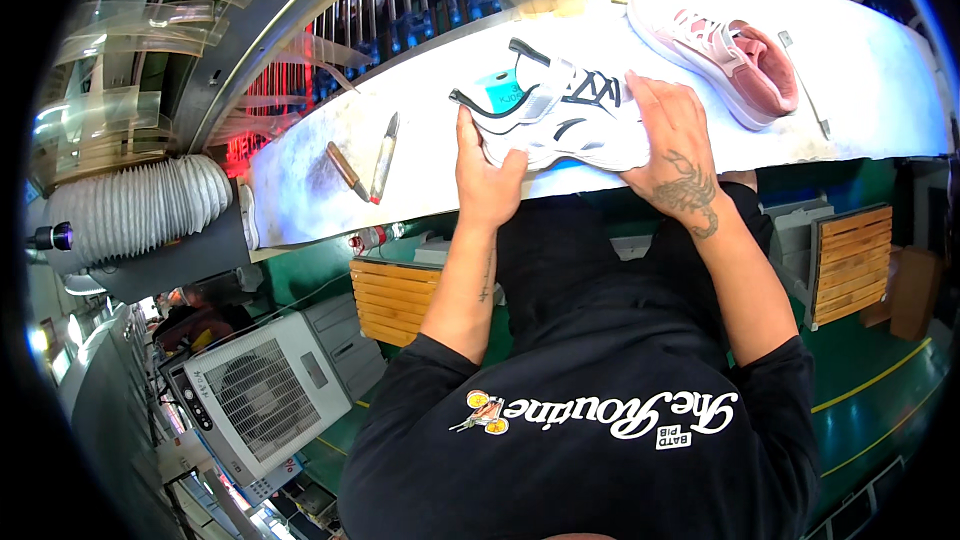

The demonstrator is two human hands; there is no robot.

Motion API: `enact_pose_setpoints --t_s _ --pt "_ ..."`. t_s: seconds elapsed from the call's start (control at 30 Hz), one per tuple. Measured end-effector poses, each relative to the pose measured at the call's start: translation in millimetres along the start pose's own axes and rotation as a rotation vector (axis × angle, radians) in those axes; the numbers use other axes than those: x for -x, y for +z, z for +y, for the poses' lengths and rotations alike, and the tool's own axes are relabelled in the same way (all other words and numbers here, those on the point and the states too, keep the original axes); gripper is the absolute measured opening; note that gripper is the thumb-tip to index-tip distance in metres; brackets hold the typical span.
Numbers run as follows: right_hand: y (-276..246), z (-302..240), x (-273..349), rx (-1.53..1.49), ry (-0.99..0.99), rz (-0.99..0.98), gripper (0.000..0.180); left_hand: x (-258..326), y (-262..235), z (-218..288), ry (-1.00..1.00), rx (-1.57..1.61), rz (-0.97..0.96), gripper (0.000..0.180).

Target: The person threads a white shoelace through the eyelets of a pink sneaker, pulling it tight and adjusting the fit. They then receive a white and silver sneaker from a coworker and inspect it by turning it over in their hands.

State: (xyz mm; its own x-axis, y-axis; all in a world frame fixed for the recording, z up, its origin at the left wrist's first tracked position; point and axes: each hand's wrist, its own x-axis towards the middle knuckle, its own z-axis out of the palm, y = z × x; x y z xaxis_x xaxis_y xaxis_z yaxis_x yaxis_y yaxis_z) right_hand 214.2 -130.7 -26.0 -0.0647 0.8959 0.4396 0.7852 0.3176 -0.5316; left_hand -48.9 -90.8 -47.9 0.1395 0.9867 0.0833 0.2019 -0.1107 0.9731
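Between my two hands is a white sneaker (585,145) with black laces, black collar trim and a turquoise insole. It lies along the near side of the white worktable, its heel to the left and toe to the right. My left hand (490,170) grips the heel end, thumb along the near side of the sole. Around the toe end closes my right hand (675,135), covering most of the toe. A pink and white sneaker (735,65) stands on the table to the right of my right hand.
Left on the white worktable (300,175) lie a brown-handled tool (347,170) and a knife-like tool with a red end (384,160). A thin metal rod (806,90) rests at the right. Wooden slatted seats (852,265) and an air cooler (262,395) stand below.
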Motion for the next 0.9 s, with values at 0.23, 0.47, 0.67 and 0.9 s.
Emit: enact_pose_setpoints --t_s 0.23,0.47,0.67,0.9 --pt "-10.6 38.1 10.9 -0.295 0.266 -0.098 0.098 3.5 -0.1 6.1 0.037 -0.194 -0.078 0.127" --pt "-15.6 41.7 11.5 -0.354 0.364 -0.200 0.088 6.0 3.1 5.1 -0.021 -0.168 -0.052 0.135" --pt "-12.5 40.1 13.3 -0.311 0.365 -0.185 0.087 7.9 2.6 0.2 -0.030 -0.209 -0.027 0.137" --pt "-9.5 45.2 15.3 -0.320 0.312 -0.168 0.090 7.6 1.2 -0.5 -0.004 -0.207 -0.044 0.135"
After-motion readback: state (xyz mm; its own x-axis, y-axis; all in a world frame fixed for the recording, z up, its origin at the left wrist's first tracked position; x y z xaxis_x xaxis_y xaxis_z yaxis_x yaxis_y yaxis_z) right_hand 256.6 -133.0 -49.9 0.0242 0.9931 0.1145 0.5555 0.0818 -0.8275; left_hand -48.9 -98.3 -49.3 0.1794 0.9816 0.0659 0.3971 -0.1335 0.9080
